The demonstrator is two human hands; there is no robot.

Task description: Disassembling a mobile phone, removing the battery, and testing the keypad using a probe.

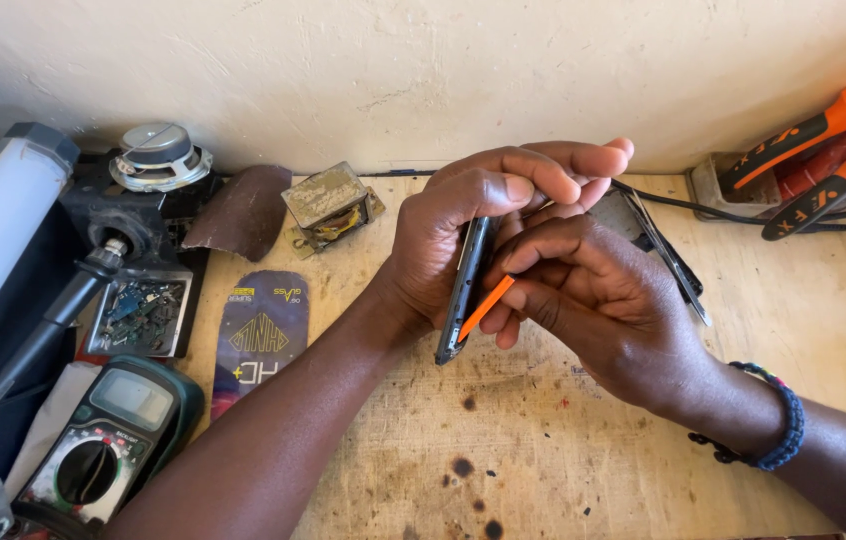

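- Two hands work above the tabletop (563, 450): left hand (443, 225) grips a phone (465, 290) edge-up.
- Right hand (603, 300) pinches an orange pick (486, 307) against its seam; best kept shallow, sliding gently.

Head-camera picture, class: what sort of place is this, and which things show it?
Probably a small electronics repair bench: a multimeter, a loose speaker and a transformer lie on the worn wooden bench.
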